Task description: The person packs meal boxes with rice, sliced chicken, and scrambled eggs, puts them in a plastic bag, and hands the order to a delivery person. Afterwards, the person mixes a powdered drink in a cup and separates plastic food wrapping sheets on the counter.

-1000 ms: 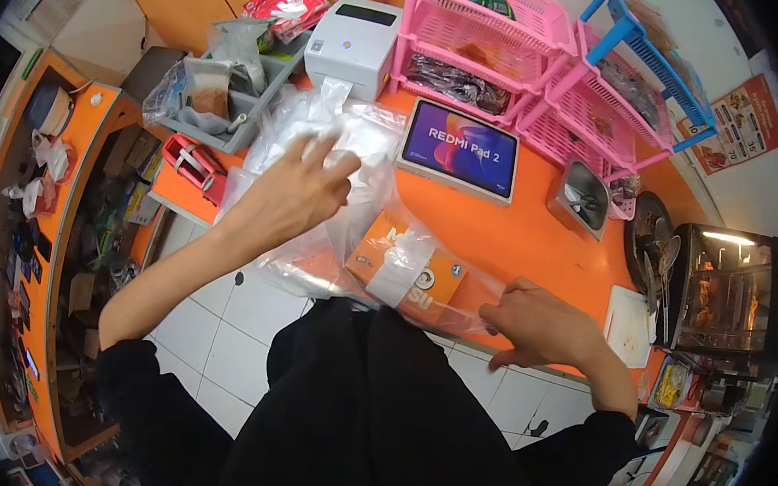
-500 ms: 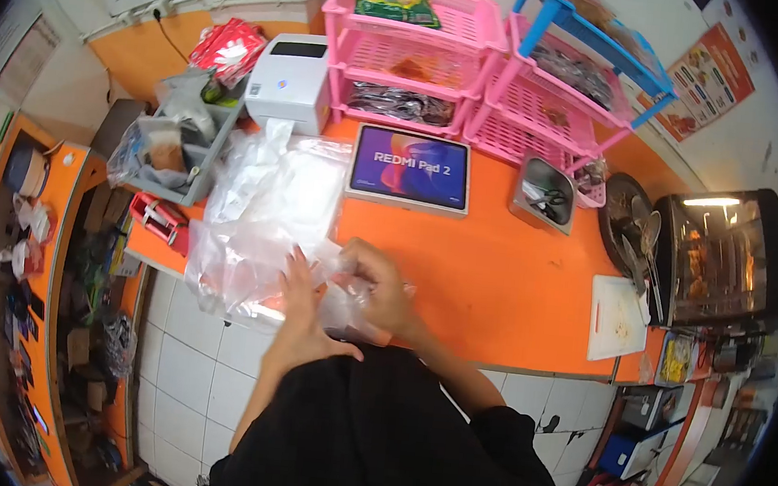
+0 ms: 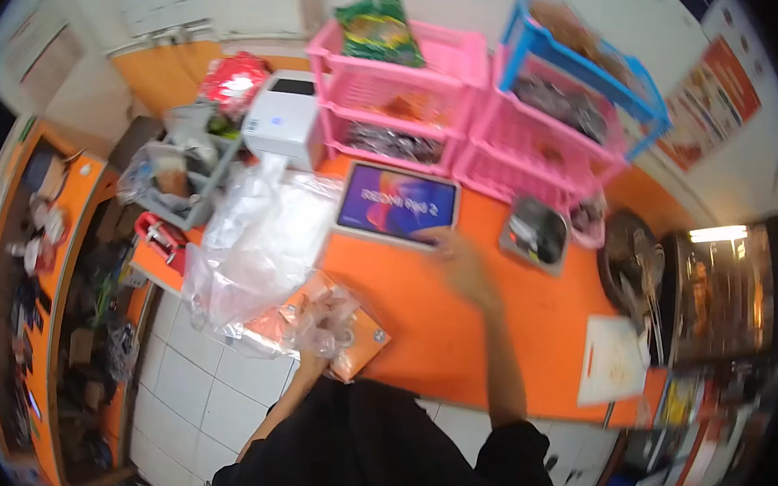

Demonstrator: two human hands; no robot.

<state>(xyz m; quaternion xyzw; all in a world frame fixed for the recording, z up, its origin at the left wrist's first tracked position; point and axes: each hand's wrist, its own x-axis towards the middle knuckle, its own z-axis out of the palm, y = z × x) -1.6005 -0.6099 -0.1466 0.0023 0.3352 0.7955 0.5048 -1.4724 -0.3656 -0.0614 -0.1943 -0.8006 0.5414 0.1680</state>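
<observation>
Left grip (image 3: 310, 366) seemingly pinched the bag (image 3: 329, 319), gathering it over the orange box (image 3: 365, 343); next seemed to need a firm hold. My right grip (image 3: 463, 270) was too blurred to tell.

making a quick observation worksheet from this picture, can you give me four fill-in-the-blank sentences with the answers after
1. The right hand is near the tablet box, printed "REDMI ____ 2".
2. The left hand is at the clear plastic bunched on a small box coloured ____.
3. The green packet lies on the top tier of a rack coloured ____.
4. The cutting board is coloured ____.

Missing words: Pad; orange; pink; white.
</observation>
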